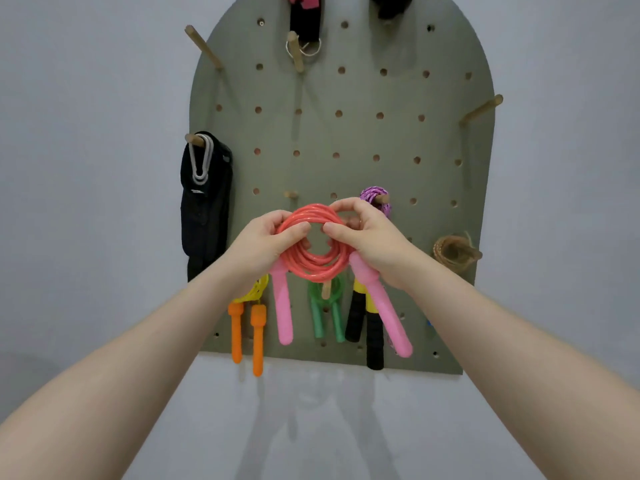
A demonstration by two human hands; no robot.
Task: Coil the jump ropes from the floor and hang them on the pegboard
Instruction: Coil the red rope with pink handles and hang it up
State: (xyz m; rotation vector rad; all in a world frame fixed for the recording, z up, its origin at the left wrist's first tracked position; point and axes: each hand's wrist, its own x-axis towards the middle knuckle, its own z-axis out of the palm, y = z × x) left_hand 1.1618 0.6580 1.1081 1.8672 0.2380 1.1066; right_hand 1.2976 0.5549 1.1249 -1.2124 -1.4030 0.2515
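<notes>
While both my forearms reach up from the bottom corners, I see my left hand [265,242] and my right hand [372,233] each pinching a side of the coiled coral jump rope [313,258], thumbs pressed on its front and fingers curled behind. Its two pink handles [282,306] hang down below my palms. Behind the coil, the grey-green pegboard [346,133] already carries an orange-handled rope [258,336], a green rope [323,313], a black-handled rope [356,317], a purple rope [375,197] on a wooden peg and a black strap [206,209] at its left edge.
</notes>
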